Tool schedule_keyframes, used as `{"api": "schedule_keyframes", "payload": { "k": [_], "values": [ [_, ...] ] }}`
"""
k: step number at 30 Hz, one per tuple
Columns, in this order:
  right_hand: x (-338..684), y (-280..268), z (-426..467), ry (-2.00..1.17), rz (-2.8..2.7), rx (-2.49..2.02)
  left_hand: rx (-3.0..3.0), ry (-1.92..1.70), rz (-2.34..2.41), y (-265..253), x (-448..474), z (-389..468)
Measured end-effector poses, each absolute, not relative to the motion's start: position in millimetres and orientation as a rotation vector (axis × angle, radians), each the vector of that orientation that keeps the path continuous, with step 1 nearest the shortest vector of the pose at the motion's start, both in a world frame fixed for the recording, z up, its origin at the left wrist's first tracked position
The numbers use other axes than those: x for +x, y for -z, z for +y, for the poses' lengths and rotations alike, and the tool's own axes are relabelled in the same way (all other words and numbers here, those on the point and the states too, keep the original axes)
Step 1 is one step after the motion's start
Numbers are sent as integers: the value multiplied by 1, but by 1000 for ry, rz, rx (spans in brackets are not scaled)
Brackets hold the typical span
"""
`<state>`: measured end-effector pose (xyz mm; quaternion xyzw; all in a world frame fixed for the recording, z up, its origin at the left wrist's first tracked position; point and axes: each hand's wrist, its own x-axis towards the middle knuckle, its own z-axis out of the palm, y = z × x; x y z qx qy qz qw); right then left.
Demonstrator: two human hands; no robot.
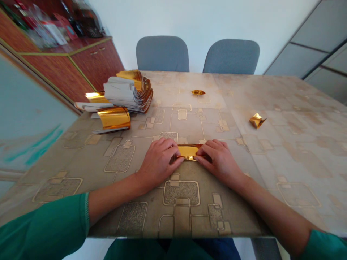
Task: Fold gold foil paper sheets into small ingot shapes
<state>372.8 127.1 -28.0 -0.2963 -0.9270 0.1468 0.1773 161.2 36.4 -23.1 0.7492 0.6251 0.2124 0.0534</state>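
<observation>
A small sheet of gold foil paper (187, 151) lies on the table in front of me, with its near edge folded up into a narrow shiny strip. My left hand (161, 159) pinches its left end between thumb and fingers. At the right end, my right hand (217, 157) grips the paper in the same way. Fingers cover both ends of the sheet. Beyond my hands sits a folded gold paper piece (198, 92), boat-like in shape. Another folded gold piece (257, 120) with pointed corners rests to the right.
At the back left stands a thick stack of gold and white paper (127, 92), with a loose curled gold sheet (114, 118) before it. A patterned cloth covers the table (184, 220). Two grey chairs (162, 54) are behind it, and a wooden cabinet (94, 61) is at the left.
</observation>
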Motion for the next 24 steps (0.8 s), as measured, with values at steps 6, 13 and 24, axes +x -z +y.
{"api": "schedule_keyframes", "payload": {
  "k": [6, 13, 24],
  "values": [
    [371, 28, 126, -468, -2588, -881, 2235, -668, 1939, 22, 161, 35],
    [370, 28, 126, -441, -2579, -894, 2171, -701, 1951, 20, 161, 36],
    [369, 26, 127, -485, -2577, -933, 2135, -672, 1965, 18, 161, 37]
  ]
}}
